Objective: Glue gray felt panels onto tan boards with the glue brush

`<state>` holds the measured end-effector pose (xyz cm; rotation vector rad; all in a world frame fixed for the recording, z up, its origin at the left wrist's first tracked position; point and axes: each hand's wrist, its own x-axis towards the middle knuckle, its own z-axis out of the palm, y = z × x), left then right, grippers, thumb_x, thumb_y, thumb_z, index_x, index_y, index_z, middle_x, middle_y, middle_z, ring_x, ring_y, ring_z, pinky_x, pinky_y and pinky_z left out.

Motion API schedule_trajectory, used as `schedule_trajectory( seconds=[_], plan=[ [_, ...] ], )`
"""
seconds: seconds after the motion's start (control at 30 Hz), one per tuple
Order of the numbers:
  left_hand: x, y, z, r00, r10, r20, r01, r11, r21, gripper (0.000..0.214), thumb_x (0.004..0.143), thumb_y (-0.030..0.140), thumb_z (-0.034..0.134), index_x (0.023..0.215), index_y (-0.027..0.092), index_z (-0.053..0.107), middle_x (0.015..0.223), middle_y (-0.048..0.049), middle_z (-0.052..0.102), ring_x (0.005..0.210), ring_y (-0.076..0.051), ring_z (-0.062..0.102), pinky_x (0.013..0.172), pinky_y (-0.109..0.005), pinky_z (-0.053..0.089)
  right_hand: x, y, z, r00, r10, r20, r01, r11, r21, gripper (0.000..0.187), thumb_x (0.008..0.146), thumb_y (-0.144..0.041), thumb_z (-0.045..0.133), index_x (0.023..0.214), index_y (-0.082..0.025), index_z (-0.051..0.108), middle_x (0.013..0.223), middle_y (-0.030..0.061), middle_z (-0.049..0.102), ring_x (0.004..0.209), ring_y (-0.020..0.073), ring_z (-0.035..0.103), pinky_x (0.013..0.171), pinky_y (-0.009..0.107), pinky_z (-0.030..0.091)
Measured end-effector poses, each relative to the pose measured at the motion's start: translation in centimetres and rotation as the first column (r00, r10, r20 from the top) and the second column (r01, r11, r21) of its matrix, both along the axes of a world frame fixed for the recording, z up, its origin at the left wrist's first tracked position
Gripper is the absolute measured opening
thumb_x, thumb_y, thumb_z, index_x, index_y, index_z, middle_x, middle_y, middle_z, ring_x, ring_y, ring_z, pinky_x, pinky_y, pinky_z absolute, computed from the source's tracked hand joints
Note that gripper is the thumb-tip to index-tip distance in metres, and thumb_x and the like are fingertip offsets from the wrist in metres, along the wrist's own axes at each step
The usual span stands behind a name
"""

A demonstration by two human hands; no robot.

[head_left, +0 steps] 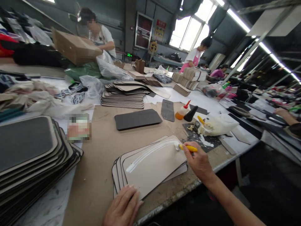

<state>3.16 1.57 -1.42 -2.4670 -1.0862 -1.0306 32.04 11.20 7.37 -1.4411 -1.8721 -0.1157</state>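
A fanned pile of beige panels (150,166) with dark edges and rounded corners lies before me. My right hand (198,161) grips a glue brush (191,148) by its yellow handle, its bristles touching the top panel near the far right corner. A wet white streak (150,152) curves along that panel's far side. My left hand (124,205) rests flat on the pile's near left corner, fingers stretched out. Beyond the brush, white paste in a plastic bag (218,124) sits on a smeared black board (213,146), with another yellow handle sticking out.
A tall stack of panels (25,141) stands at left. A dark panel (138,119) lies behind the pile, with another panel stack (122,97) farther back. A red-tipped bottle (182,111) stands beside a black cone (191,113). Two people work across the table.
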Motion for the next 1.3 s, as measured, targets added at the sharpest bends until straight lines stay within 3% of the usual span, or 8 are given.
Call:
schedule_trajectory(
  seconds=[0.27,0.37,0.47,0.67,0.9,1.1,1.2,1.3],
  plan=[
    [-1.1,-0.5,-0.9,0.997,-0.051,0.051,0.053,0.998,-0.034,0.015,0.083,0.014,0.055,0.093,0.014,0.067,0.092,-0.0075,0.066,0.101,-0.020,0.059,0.092,-0.031,0.049,-12.1,-8.2,0.2,0.863,0.379,-0.335,-0.440,0.889,-0.129,0.015,0.086,-0.011,0.045,0.093,-0.017,0.056,0.081,0.0052,0.060,0.079,0.0140,0.059,0.071,0.025,0.051],
    [-1.1,-0.9,-0.8,0.995,-0.022,0.101,0.027,0.998,-0.053,0.017,0.084,0.012,0.053,0.095,0.013,0.066,0.095,-0.0082,0.065,0.106,-0.021,0.057,0.093,-0.032,0.049,-10.0,-8.1,0.0,0.893,0.262,-0.365,-0.340,0.925,-0.168,0.012,0.087,-0.015,0.045,0.088,-0.018,0.057,0.079,0.0045,0.060,0.076,0.0140,0.059,0.070,0.025,0.051],
    [-1.0,-1.0,-0.5,0.992,-0.008,0.126,0.019,0.996,-0.086,0.020,0.084,0.010,0.051,0.098,0.013,0.065,0.097,-0.0093,0.064,0.108,-0.021,0.055,0.094,-0.033,0.048,-4.2,-6.5,-0.9,0.966,0.011,-0.260,-0.064,0.979,-0.194,0.013,0.087,-0.027,0.048,0.087,-0.018,0.058,0.081,0.0056,0.061,0.076,0.0166,0.061,0.069,0.029,0.051],
    [-1.0,-0.8,-0.1,0.989,-0.021,0.147,0.036,0.994,-0.103,0.020,0.085,0.011,0.049,0.098,0.012,0.064,0.098,-0.0095,0.063,0.104,-0.020,0.057,0.093,-0.031,0.049,3.8,-5.0,-1.0,0.954,-0.276,-0.119,0.259,0.955,-0.142,0.026,0.086,-0.043,0.049,0.085,-0.019,0.058,0.081,0.0060,0.062,0.075,0.0199,0.062,0.068,0.033,0.051],
    [0.0,-1.3,0.4,0.957,0.089,0.277,-0.043,0.985,-0.167,0.020,0.082,0.008,0.054,0.100,0.013,0.061,0.097,-0.0085,0.063,0.102,-0.020,0.059,0.090,-0.035,0.053,-3.1,-7.1,0.5,0.975,0.000,-0.221,-0.030,0.991,-0.134,0.012,0.086,-0.027,0.051,0.091,-0.020,0.059,0.085,0.0061,0.062,0.079,0.0190,0.062,0.075,0.034,0.050],
    [0.3,-1.4,1.7,0.935,0.128,0.330,-0.072,0.982,-0.176,0.017,0.083,0.008,0.051,0.094,0.015,0.062,0.087,-0.0060,0.064,0.092,-0.017,0.062,0.086,-0.033,0.054,-10.1,-8.8,-0.5,0.863,0.203,-0.462,-0.330,0.919,-0.213,0.010,0.085,-0.020,0.050,0.088,-0.020,0.061,0.082,0.0056,0.062,0.074,0.0170,0.062,0.067,0.030,0.053],
    [0.4,-1.3,2.1,0.931,0.123,0.343,-0.068,0.984,-0.167,0.016,0.083,0.009,0.052,0.093,0.015,0.063,0.086,-0.0055,0.064,0.090,-0.016,0.062,0.085,-0.032,0.055,-10.6,-9.3,-1.1,0.817,0.226,-0.530,-0.414,0.870,-0.267,0.011,0.086,-0.021,0.049,0.086,-0.019,0.061,0.079,0.0048,0.061,0.070,0.0164,0.062,0.065,0.029,0.053],
    [0.3,-1.3,2.2,0.932,0.129,0.339,-0.073,0.982,-0.174,0.015,0.082,0.007,0.052,0.091,0.014,0.063,0.085,-0.0060,0.064,0.092,-0.017,0.062,0.085,-0.033,0.055,-8.3,-8.8,-1.3,0.872,0.165,-0.460,-0.311,0.914,-0.262,0.010,0.085,-0.022,0.051,0.086,-0.020,0.061,0.081,0.0052,0.062,0.071,0.0170,0.062,0.066,0.030,0.053]
  ],
)
